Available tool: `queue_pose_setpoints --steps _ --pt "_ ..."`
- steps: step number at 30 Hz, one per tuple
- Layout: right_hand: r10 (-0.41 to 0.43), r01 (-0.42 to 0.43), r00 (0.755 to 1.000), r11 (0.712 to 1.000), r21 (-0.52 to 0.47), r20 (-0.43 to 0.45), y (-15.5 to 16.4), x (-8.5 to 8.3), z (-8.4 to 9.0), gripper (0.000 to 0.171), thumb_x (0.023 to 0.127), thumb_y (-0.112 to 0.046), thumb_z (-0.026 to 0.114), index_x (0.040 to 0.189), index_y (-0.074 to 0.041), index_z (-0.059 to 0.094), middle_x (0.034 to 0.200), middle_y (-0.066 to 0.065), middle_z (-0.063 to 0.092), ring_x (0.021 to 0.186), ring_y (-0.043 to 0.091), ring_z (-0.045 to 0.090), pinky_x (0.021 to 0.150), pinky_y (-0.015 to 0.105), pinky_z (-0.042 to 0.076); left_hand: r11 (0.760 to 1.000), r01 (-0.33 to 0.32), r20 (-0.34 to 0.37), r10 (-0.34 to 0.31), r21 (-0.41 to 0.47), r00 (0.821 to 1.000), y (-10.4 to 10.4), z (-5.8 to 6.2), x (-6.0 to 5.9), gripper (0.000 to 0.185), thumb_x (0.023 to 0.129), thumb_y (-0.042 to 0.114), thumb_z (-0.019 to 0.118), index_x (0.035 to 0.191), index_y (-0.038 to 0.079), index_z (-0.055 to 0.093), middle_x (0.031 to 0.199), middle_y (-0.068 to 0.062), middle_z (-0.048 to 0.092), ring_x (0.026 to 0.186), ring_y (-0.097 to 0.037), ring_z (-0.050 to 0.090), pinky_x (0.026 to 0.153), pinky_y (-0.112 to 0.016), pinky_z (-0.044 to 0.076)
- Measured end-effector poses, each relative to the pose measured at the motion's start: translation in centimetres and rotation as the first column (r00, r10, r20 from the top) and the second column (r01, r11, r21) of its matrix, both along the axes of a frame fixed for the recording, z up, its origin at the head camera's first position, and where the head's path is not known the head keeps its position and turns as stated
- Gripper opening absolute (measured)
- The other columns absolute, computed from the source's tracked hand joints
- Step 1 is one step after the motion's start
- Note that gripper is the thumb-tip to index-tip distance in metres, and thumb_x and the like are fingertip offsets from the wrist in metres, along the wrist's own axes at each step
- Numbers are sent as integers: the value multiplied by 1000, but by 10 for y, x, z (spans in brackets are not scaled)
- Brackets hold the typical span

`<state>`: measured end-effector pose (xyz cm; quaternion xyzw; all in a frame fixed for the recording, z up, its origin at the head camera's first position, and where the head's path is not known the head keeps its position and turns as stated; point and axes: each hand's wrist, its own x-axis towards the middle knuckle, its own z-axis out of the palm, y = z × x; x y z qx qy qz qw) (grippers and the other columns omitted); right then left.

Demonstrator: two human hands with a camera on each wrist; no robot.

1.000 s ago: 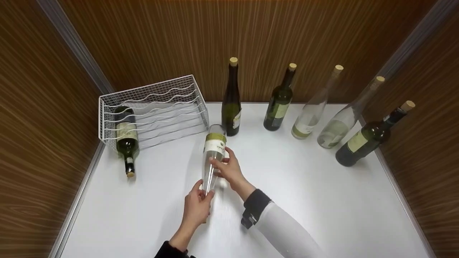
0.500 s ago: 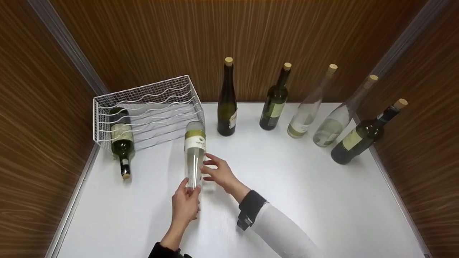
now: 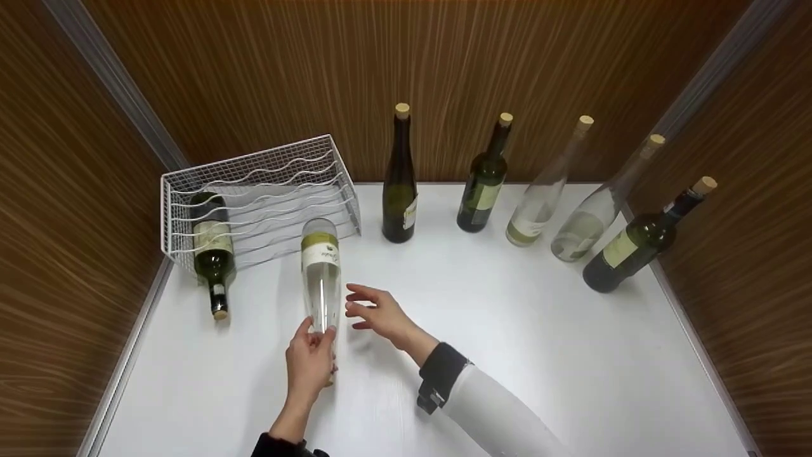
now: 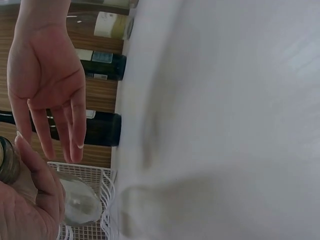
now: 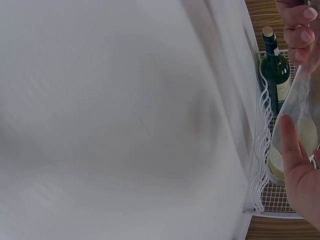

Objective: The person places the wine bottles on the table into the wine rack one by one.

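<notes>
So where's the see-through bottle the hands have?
In the head view the clear bottle lies left of centre on the table, base toward the rack; the left hand grips its neck.

The clear glass bottle (image 3: pixel 320 273) carries a white label topped by an olive-green band. Behind it stands a white wire rack (image 3: pixel 266 190) holding a dark green bottle (image 3: pixel 212 244) with a cream label. The worktop (image 3: pixel 507 330) is white, against striped brown wood-grain walls (image 3: pixel 285 63).
</notes>
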<state>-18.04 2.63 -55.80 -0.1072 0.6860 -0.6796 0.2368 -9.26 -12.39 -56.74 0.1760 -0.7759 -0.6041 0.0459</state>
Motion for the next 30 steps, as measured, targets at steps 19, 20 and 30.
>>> queue_pose_setpoints --steps 19,20,30 --pt "6 -6 1000 999 53 -11 1 1 -7 48 100 -14 59 145 -6 47 131 17 55 109 31 63 83 45 56 997 -80 67 80 5 995 -45 -5 -16 64 103 28 50 151 -7 24 95 -24 62 53 -15 61 43 -28 49" --pt "7 -6 1000 999 52 -11 1 2 -8 48 100 -14 59 145 -6 46 131 17 55 109 31 63 83 46 55 997 -82 66 82 3 994 -48 -6 -18 64 103 28 49 151 -7 24 95 -25 62 54 -15 61 43 -28 50" --pt "54 -47 997 992 118 -52 -3 6 -10 48 99 -18 60 145 -9 48 134 21 53 110 29 62 82 41 56 995 -95 38 96 -25 995 -76 -13 -40 66 105 28 45 151 -10 18 95 -25 62 53 -12 60 48 -25 50"
